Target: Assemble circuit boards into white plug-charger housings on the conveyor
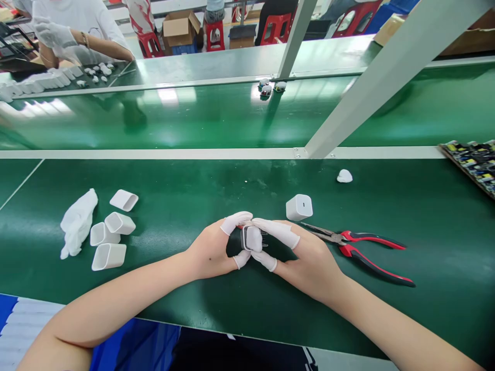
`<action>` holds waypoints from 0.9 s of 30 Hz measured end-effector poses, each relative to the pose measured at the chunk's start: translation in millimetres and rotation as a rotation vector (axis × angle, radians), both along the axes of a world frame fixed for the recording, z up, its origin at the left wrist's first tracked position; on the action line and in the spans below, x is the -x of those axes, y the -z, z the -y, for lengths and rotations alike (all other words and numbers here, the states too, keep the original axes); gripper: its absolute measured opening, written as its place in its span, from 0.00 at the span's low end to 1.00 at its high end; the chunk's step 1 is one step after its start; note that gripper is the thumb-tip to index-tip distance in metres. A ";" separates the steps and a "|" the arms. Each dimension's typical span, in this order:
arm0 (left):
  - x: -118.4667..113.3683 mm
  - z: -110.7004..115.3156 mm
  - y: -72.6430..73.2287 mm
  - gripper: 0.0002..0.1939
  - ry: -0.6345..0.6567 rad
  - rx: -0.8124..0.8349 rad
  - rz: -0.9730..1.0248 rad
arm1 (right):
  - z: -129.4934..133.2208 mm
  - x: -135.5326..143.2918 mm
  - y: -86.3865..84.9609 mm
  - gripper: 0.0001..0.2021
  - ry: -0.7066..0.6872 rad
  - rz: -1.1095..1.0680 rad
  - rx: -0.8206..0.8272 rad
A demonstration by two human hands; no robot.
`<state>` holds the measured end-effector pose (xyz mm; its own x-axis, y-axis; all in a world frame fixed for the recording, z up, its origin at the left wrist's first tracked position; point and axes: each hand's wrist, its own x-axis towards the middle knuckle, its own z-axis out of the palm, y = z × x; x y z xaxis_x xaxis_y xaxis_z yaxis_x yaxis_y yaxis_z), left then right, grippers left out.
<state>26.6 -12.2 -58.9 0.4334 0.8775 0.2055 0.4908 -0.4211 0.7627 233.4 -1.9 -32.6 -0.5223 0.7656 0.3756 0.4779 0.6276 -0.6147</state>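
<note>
Head view: below frame centre, a small black-and-white block with metal prongs (253,239) is gripped by the white-covered fingers (278,232) of the left hand (212,247) and right hand (311,253); on the glossy green desk (174,196), red-and-black-handled pliers (340,238) are seen at right, hollow white plastic sleeves (116,256) at left

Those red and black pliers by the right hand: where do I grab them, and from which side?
Probably best by both handles, coming from the right and above. The pliers lie flat on the green table, slim nose pointing left beside the right hand. The handles spread apart toward the right, so a palm could likely wrap around them and squeeze.
</note>
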 end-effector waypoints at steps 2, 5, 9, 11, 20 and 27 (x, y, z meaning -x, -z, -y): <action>0.2 -0.1 0.3 0.34 0.007 -0.003 0.005 | -0.3 0.6 1.1 0.22 -0.008 -0.001 -0.012; 0.4 -0.1 1.0 0.35 0.015 -0.005 0.012 | -0.5 1.3 2.6 0.23 -0.007 -0.013 -0.027; 0.7 0.1 2.3 0.37 0.021 -0.013 0.014 | -0.5 1.4 4.5 0.22 0.006 -0.005 -0.033; 0.7 0.1 2.5 0.37 0.023 -0.014 0.015 | -0.9 1.0 5.2 0.22 0.007 0.006 -0.026; 1.0 -0.5 1.4 0.39 0.026 0.015 0.016 | 0.1 2.2 8.1 0.24 -0.022 -0.031 -0.070; 0.8 -0.6 1.0 0.39 0.031 0.023 0.035 | 2.8 5.8 10.3 0.24 0.015 -0.083 0.010</action>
